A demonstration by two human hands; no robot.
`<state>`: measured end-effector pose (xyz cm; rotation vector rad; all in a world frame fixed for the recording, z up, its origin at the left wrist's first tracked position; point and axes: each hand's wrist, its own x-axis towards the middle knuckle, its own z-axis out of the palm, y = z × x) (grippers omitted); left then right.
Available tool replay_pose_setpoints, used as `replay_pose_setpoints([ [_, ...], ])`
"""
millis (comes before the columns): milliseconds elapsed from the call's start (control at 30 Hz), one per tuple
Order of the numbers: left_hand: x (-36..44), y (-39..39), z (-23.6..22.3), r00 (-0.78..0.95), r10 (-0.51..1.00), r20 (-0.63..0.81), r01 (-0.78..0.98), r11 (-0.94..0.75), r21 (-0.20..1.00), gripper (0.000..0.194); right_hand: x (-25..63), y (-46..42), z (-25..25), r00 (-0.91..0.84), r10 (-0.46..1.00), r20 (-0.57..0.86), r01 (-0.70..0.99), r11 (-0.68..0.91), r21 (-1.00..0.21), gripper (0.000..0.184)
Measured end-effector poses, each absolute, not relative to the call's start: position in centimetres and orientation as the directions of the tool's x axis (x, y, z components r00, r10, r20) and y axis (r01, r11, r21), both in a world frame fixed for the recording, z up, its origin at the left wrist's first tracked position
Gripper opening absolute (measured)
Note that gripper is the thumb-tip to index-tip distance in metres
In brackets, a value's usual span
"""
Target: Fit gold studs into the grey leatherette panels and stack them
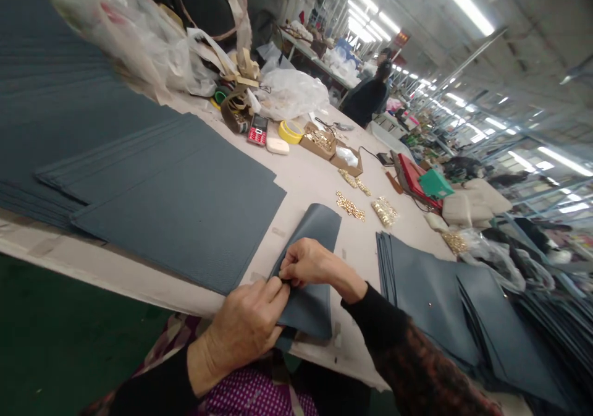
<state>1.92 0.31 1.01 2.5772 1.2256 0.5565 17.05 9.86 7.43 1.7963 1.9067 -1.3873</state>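
A blue-grey leather-like sheet (309, 309) lies folded over on itself near the front edge of the table. My left hand (248, 320) is closed on its left edge, the thumb underneath and the fingers bent on top. Just beyond, my right hand (309, 263) makes a pinch at the same edge, its fingertips close to those of the left. Whatever sits between the right fingertips is too small and covered to make out. Small gold metal pieces (349, 206) lie loose on the table past the sheet, beside a clear bag (383, 211) of similar pieces.
Stacks of blue-grey sheets (185, 206) cover the left; more panels (417, 280) lie at right. Farther back are a red phone (258, 130), yellow tape (290, 131), a cardboard box (319, 140) of gold parts and plastic bags (291, 91). A person (368, 97) is in the background.
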Motion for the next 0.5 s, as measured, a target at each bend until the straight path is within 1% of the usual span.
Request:
replay_pose_setpoints([
  [67, 2.0, 0.4, 0.7, 0.566, 0.769, 0.297, 0.691, -0.639, 0.337, 0.036, 16.6, 10.1, 8.0, -0.226, 0.658, -0.718, 0.874, -0.189, -0.448, 0.012],
  [100, 2.0, 0.4, 0.6, 0.56, 0.759, 0.333, 0.692, -0.649, 0.315, 0.038, 16.4, 10.2, 8.2, -0.226, 0.653, -0.723, 0.888, -0.168, -0.429, 0.013],
  [167, 2.0, 0.5, 0.3, 0.551, 0.731, 0.403, 0.693, -0.67, 0.268, 0.04, 16.3, 10.1, 8.6, -0.245, 0.682, -0.689, 0.914, -0.076, -0.4, 0.012],
  [233, 1.9, 0.6, 0.2, 0.551, 0.705, 0.448, 0.692, -0.685, 0.228, 0.039, 16.7, 9.6, 8.6, -0.248, 0.75, -0.614, 0.93, 0.007, -0.367, 0.012],
  [300, 1.7, 0.7, 0.0, 0.556, 0.685, 0.471, 0.689, -0.697, 0.199, 0.039, 17.6, 8.4, 8.2, -0.23, 0.842, -0.488, 0.93, 0.042, -0.366, 0.017],
  [367, 1.4, 0.9, -0.4, 0.571, 0.664, 0.484, 0.674, -0.715, 0.186, 0.04, 18.9, 6.8, 7.4, -0.189, 0.934, -0.304, 0.921, 0.062, -0.384, 0.027],
  [433, 1.1, 1.0, -1.1, 0.573, 0.655, 0.494, 0.658, -0.726, 0.2, 0.041, 20.6, 5.1, 6.5, -0.094, 0.993, -0.077, 0.92, 0.057, -0.387, 0.038],
  [467, 1.1, 1.1, -1.5, 0.559, 0.663, 0.497, 0.659, -0.72, 0.219, 0.041, 21.5, 4.3, 6.0, -0.026, 0.999, 0.019, 0.919, 0.031, -0.393, 0.045],
  [500, 1.1, 1.1, -2.0, 0.54, 0.676, 0.502, 0.662, -0.709, 0.242, 0.04, 22.4, 3.6, 5.5, 0.041, 0.996, 0.085, 0.911, -0.002, -0.413, 0.052],
])
